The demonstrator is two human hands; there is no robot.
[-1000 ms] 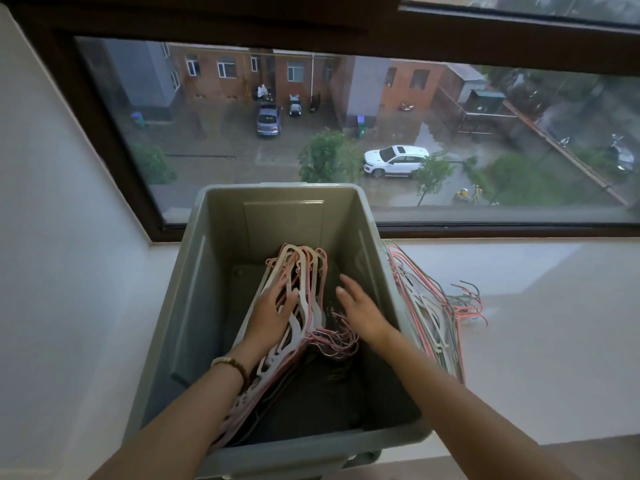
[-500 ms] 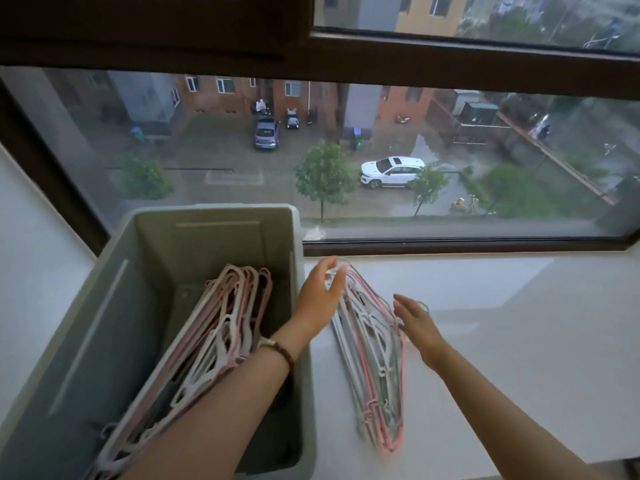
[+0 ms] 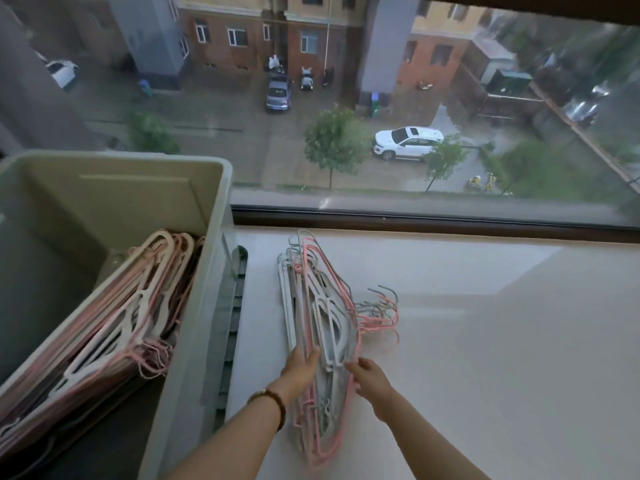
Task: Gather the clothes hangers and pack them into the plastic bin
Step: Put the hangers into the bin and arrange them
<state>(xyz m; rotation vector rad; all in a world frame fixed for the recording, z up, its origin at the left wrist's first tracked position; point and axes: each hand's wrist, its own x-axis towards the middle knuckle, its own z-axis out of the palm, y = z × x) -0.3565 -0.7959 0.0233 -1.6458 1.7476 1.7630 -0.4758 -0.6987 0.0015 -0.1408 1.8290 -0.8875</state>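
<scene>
A grey plastic bin (image 3: 221,216) stands at the left on the white sill, and a stack of pink and white hangers (image 3: 114,327) leans inside it. To the right of the bin, a second bundle of pink, white and grey hangers (image 3: 322,306) lies on the sill with its hooks pointing right. My left hand (image 3: 299,367) grips the bundle's left side near its middle, thumb on top. My right hand (image 3: 367,375) touches the bundle's right edge with curled fingers.
The white sill (image 3: 485,341) stretches to the right of the bundle. A dark window frame (image 3: 415,220) runs along the back, with glass above it. The bin's ribbed outer wall (image 3: 232,323) stands close beside the bundle.
My view has swung right and down. Both hands have moved from the far end of the sill bundle back to its middle and closed on it. The hangers in the bin lie still.
</scene>
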